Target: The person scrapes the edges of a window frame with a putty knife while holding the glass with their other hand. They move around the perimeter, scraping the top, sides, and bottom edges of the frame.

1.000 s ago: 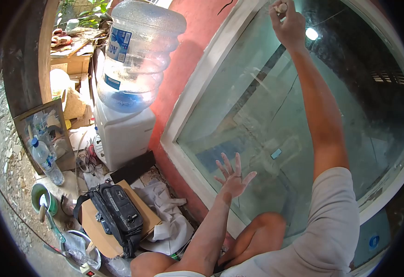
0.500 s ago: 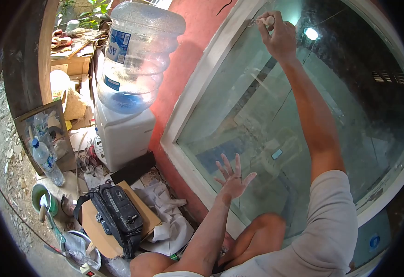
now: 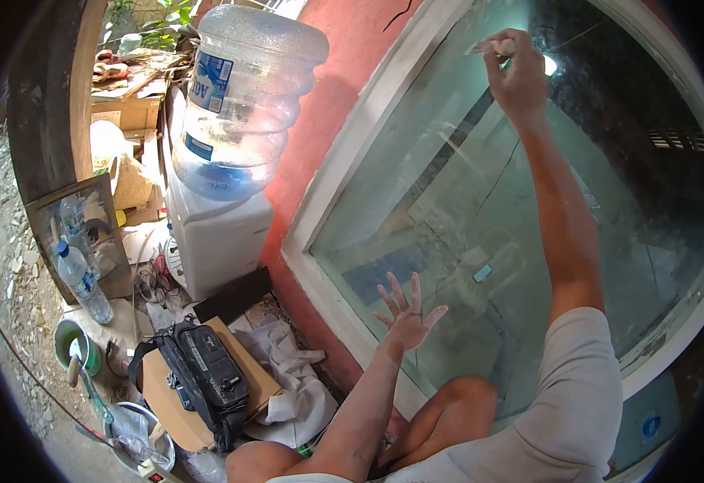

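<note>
Glass backs the raised right hand, pinching a pale object, and the left hand, splayed wide.

Your one view comes from the camera worn on your head, facing forward and steeply down. It looks at the glass pane from close by and aslant, so the white frame runs diagonally. Your right knee and left hand lie near, your right hand far; the water jug stands to the left. Dark, curved borders close in the wide view.
</note>
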A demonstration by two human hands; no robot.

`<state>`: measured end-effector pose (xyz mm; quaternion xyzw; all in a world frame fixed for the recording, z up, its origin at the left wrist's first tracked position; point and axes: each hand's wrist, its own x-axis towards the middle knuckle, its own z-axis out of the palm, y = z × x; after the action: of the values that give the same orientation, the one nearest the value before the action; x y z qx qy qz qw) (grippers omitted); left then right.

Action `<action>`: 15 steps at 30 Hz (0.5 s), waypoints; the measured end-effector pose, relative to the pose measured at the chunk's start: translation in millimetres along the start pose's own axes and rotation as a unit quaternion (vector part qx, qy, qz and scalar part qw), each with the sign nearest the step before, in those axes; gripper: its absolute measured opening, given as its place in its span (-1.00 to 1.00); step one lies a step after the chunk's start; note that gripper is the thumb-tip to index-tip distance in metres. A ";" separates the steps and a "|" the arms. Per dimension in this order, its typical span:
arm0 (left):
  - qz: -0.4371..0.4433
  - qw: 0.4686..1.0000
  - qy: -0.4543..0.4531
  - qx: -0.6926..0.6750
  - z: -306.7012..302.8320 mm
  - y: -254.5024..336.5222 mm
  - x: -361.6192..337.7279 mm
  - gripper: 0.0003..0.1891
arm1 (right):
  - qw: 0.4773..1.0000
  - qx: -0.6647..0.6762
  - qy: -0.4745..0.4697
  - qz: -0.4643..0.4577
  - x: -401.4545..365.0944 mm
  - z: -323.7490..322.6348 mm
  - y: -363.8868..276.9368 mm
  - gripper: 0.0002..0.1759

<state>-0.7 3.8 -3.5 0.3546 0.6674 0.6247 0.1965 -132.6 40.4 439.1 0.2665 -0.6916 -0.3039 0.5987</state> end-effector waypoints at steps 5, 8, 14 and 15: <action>0.000 1.000 -0.017 0.008 -3.2 2.7 -0.8 0.20 | 0.999 0.026 0.030 0.019 7.1 -34.3 24.9 -0.76; 0.003 1.000 -0.011 -0.002 -3.3 3.6 -1.1 0.20 | 0.996 0.060 -0.008 0.062 4.0 -20.8 22.3 -0.75; -0.002 1.000 -0.012 0.004 -2.8 3.1 0.0 0.20 | 0.994 0.046 -0.064 0.070 12.4 -5.9 31.2 -0.73; 0.001 1.000 -0.011 0.004 -1.5 3.8 1.7 0.20 | 0.993 0.053 -0.064 0.082 14.9 -4.6 31.4 -0.73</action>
<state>-2.0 3.9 0.7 0.3628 0.6675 0.6183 0.2014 -130.3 50.1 472.7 0.2208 -0.7629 -0.2330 0.5612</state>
